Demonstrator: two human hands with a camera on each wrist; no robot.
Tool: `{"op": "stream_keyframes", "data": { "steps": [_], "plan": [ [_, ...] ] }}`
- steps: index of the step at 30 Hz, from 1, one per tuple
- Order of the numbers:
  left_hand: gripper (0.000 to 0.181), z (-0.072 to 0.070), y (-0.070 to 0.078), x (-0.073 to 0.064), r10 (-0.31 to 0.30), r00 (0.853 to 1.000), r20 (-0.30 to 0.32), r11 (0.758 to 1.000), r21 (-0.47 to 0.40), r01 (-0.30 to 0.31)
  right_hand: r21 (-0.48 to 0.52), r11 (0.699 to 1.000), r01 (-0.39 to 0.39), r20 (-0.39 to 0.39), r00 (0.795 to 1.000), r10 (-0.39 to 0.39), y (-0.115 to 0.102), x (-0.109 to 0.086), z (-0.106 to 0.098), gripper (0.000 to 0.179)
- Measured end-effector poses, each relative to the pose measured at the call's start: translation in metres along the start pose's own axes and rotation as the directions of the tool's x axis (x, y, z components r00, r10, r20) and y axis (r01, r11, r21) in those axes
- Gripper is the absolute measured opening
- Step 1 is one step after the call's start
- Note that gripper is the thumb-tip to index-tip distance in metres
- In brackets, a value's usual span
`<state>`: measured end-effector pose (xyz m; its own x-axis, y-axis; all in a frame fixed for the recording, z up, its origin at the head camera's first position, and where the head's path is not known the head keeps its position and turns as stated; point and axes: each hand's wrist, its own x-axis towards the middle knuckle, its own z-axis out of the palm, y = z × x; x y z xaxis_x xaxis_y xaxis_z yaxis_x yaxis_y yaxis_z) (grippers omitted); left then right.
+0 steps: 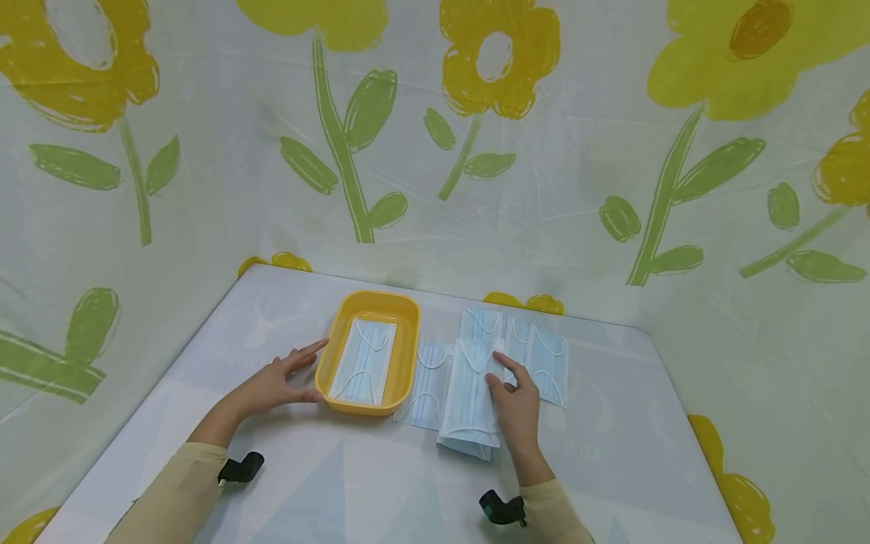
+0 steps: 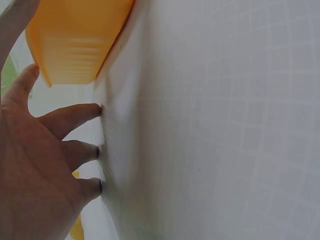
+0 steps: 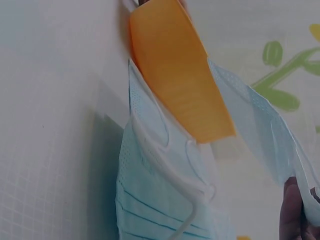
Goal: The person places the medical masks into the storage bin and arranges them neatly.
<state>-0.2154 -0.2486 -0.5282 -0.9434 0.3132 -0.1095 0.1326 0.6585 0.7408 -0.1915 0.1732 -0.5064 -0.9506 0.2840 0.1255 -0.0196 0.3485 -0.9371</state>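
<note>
Wht floral backdrop, yel. flwrs, pale tbl

A blue mask lies in a yellow tray, other masks alongside, one raised mask among them.

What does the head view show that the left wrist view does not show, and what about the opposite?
Only the head view: the right hand pinching a blue mask, other masks on the table, and a further mask inside the yellow tray.

Only the left wrist view: the palm side of the left hand and the ridges on the tray's outer wall.

Both: the left hand, the yellow tray and the table.
</note>
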Motion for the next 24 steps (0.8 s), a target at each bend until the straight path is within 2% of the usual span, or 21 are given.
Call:
{"op": "stream_keyframes", "data": {
  "steps": [15, 24],
  "plan": [
    [0.103, 0.000, 0.001, -0.001, -0.011, 1.000, -0.001, 1.000, 0.011, 0.011, 0.048, 0.998, 0.031, 0.019, 0.999, -0.032, -0.012, -0.001, 0.013, 0.041],
    [0.104, 0.000, 0.002, 0.000, -0.009, 1.000, 0.002, 1.000, 0.004, 0.009, 0.055, 0.998, 0.023, 0.016, 1.000, -0.024, -0.019, -0.003, 0.020, 0.040]
  ]
}}
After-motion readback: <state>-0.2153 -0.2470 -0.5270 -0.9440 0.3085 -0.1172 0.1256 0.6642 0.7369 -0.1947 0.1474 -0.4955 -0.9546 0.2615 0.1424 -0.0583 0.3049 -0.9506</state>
